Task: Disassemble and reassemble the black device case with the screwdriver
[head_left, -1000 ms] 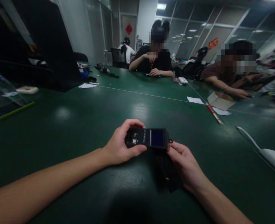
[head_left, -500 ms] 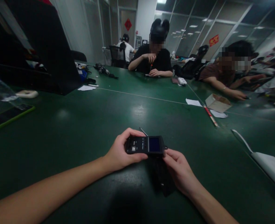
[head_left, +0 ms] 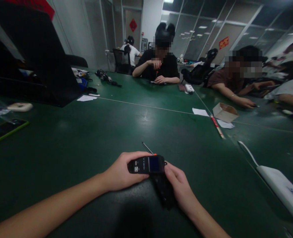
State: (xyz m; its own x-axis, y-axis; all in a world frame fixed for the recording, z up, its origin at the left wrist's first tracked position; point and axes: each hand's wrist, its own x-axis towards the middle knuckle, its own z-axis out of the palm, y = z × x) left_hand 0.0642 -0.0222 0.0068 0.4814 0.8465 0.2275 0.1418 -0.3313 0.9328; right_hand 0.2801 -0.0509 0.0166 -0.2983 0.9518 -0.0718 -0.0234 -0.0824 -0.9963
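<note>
A small black handheld device [head_left: 146,164] with a dark blue screen is held just above the green table [head_left: 91,138]. My left hand [head_left: 119,172] is wrapped round its left end, thumb under the front edge. My right hand [head_left: 177,188] grips its right end. Below the device, between my hands, lies a black flat object [head_left: 164,191], partly hidden by my right hand. A thin metal rod with an orange tip [head_left: 147,148] lies on the table just behind the device.
A black case [head_left: 37,66] stands at the left, with a green-edged tablet [head_left: 4,130] in front of it. A white device [head_left: 280,188] lies at the right. A small cardboard box [head_left: 224,112] and a red pen [head_left: 217,126] lie farther back. Two people sit across the table.
Both hands have drawn the device nearer to me and lower. The thin rod behind it has come into view. The camera has tilted down a little.
</note>
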